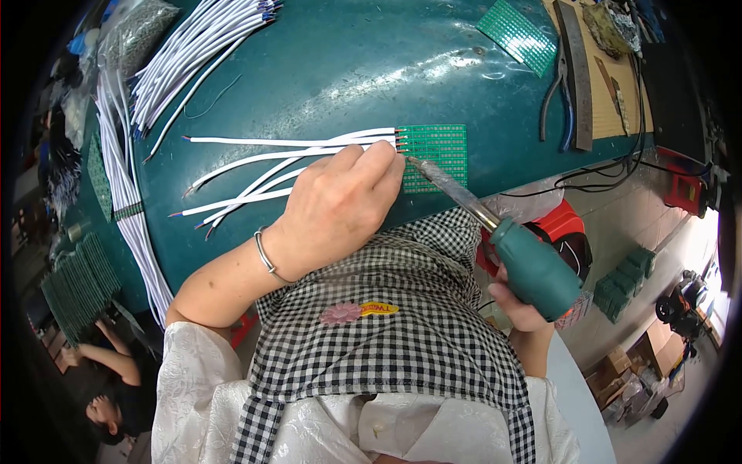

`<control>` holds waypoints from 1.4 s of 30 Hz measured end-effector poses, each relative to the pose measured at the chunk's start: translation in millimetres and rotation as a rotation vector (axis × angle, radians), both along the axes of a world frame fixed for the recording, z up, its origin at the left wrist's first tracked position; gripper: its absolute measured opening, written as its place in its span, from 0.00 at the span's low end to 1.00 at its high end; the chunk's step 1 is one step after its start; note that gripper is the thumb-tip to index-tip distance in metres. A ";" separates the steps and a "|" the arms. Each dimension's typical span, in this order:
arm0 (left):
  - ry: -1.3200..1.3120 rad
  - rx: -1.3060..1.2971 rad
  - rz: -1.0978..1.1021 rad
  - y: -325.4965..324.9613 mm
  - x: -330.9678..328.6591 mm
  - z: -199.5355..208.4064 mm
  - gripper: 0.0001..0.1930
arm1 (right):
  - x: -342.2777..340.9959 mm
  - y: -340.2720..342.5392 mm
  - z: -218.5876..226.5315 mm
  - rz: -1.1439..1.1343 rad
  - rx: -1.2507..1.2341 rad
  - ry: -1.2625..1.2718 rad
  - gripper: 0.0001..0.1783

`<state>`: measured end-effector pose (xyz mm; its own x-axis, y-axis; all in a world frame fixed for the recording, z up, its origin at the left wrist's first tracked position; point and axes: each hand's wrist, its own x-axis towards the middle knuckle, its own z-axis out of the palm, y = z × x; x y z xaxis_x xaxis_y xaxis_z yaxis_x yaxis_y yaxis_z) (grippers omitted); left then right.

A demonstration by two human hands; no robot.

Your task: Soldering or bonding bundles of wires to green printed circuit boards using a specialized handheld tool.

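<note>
In the head view, my left fingers [379, 160], nearer the board [439, 158], are closed on wires [259, 142] running left from its left edge, while my right fingers [510, 302] grip the iron [533, 267], slanting to that edge from below right.

The left of the hands [340, 193] partly hides the white wires [247, 141] and green board [440, 158].

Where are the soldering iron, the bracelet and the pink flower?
Soldering iron [535, 268]: head view, on its green handle.
Bracelet [263, 252]: head view, on its band.
Pink flower [341, 312]: head view, on its middle.
</note>
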<state>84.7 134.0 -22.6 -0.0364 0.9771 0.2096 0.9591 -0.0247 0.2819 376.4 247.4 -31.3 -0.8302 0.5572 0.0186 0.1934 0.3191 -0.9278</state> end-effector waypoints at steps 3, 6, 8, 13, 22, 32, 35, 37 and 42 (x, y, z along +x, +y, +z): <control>-0.013 0.014 -0.010 0.2 -1.0 -0.5 0.08 | 11.5 -0.2 0.7 -0.062 -0.100 -0.034 0.24; 0.001 0.006 -0.006 -0.5 -0.6 -0.4 0.09 | 1.4 1.9 2.0 -0.217 -0.627 0.326 0.40; 0.011 0.012 -0.005 -0.9 -0.9 -1.6 0.10 | -12.6 3.1 0.7 -0.259 -0.600 0.363 0.39; 0.034 0.027 -0.004 -1.9 -0.9 -4.6 0.11 | -40.9 5.3 -10.9 -0.344 -0.424 0.322 0.37; -0.007 0.059 0.012 -6.1 -0.9 -8.2 0.14 | -93.4 6.3 -34.3 -0.179 0.004 0.272 0.32; -0.278 0.259 0.042 -15.8 -11.9 -21.3 0.19 | -114.9 -1.0 -18.4 -0.300 -0.199 0.226 0.33; -0.220 0.322 0.019 -16.6 -18.3 -14.1 0.16 | -125.7 -1.6 -9.3 -0.393 -0.246 0.312 0.37; -0.136 0.361 0.002 -18.2 -22.4 -9.5 0.14 | -128.2 1.7 -3.9 -0.480 -0.371 0.380 0.41; -0.392 0.251 0.011 -20.8 -45.1 0.8 0.08 | -128.8 1.7 2.3 -0.523 -0.370 0.377 0.40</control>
